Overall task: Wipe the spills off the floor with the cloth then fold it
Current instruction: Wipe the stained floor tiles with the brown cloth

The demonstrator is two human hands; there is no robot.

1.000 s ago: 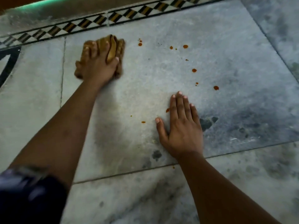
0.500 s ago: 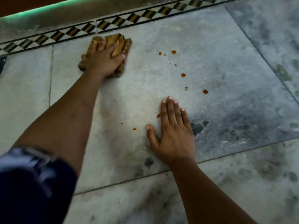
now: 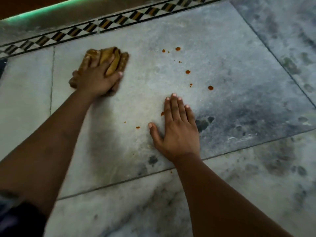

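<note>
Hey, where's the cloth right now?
In the head view the brown cloth sits upper left on the grey floor tile, pressed flat under the left hand, just below the checkered border strip and left of the orange spill drops.

Left hand [image 3: 97, 79] seemingly pressing palm-down, right hand [image 3: 177, 132] spread flat.

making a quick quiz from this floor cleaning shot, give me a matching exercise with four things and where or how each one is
Things:
1. cloth
2. right hand
3. orange-red drops
4. checkered border

States or places:
a. flat on the floor, fingers spread, holding nothing
b. scattered on the grey tile, not yet wiped
c. bunched under the left hand
d. running along the far edge of the tile

Pairs: 1-c, 2-a, 3-b, 4-d
</note>
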